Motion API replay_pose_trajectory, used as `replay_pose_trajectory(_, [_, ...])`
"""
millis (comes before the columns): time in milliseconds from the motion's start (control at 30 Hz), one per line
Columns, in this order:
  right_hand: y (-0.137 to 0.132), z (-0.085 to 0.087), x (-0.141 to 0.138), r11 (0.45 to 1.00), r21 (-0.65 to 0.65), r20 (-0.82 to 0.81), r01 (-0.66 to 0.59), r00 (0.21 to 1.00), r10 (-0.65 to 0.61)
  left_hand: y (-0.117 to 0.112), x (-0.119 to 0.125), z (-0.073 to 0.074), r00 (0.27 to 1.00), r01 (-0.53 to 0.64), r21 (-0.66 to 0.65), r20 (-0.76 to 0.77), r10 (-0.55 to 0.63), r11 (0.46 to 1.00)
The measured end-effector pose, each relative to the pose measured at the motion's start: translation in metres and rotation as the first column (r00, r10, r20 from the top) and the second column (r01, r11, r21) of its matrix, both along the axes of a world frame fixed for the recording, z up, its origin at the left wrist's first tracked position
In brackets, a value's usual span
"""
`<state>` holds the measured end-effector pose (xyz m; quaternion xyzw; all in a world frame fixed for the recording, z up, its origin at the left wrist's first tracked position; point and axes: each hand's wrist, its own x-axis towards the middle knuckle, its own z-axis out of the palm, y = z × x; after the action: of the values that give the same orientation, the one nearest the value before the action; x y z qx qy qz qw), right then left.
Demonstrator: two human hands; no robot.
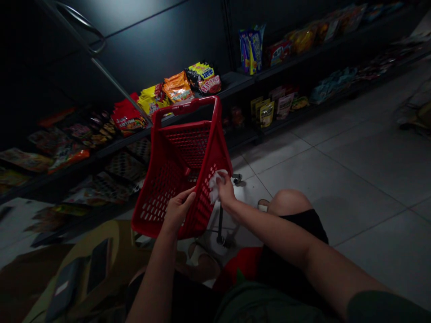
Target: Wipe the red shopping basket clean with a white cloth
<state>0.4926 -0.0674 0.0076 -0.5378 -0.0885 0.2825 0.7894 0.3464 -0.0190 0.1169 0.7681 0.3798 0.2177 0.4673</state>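
A red perforated plastic shopping basket [191, 146] stands tilted in front of me, its top rim facing away. My left hand [178, 208] grips its near wall from the left. My right hand [225, 190] presses a crumpled white cloth [214, 185] against the basket's perforated right side. The fingers of that hand close over the cloth. The cloth hides a few of the basket's holes, and the lower end of the basket is partly behind my left hand.
Dark shelves [235, 85] with snack packets [178, 87] run along the left and back. A thin metal stand with small castors [220, 240] stands under the basket. My knee and sandal are nearby, a tan seat-like object lies at lower left, and grey floor tiles [336, 179] spread right.
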Motion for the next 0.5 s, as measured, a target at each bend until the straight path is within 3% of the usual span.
replay_pose_trajectory(100, [0.003, 0.004, 0.004, 1.000, -0.018, -0.011, 0.013, 1.000, -0.013, -0.003, 0.004, 0.001, 1.000, -0.006, 0.025, -0.014, 0.007, 1.000])
replay_pose_trajectory(267, [-0.040, -0.011, -0.070, 0.984, -0.092, 0.181, -0.152, 0.969, 0.167, -0.001, 0.007, -0.001, 1.000, -0.002, 0.121, -0.015, 0.004, 0.993])
replay_pose_trajectory(333, [-0.052, -0.014, -0.085, 0.960, -0.092, 0.234, -0.264, 0.932, 0.278, 0.000, 0.006, -0.001, 1.000, 0.000, 0.139, -0.013, 0.002, 0.990])
replay_pose_trajectory(400, [-0.052, -0.010, -0.076, 0.950, -0.084, 0.231, -0.300, 0.922, 0.312, 0.000, 0.005, -0.001, 1.000, 0.002, 0.128, -0.005, -0.001, 0.992])
replay_pose_trajectory(500, [-0.034, 0.004, -0.032, 0.984, -0.076, 0.151, -0.163, 0.973, 0.173, -0.003, 0.005, 0.001, 1.000, 0.004, 0.097, -0.002, -0.004, 0.995])
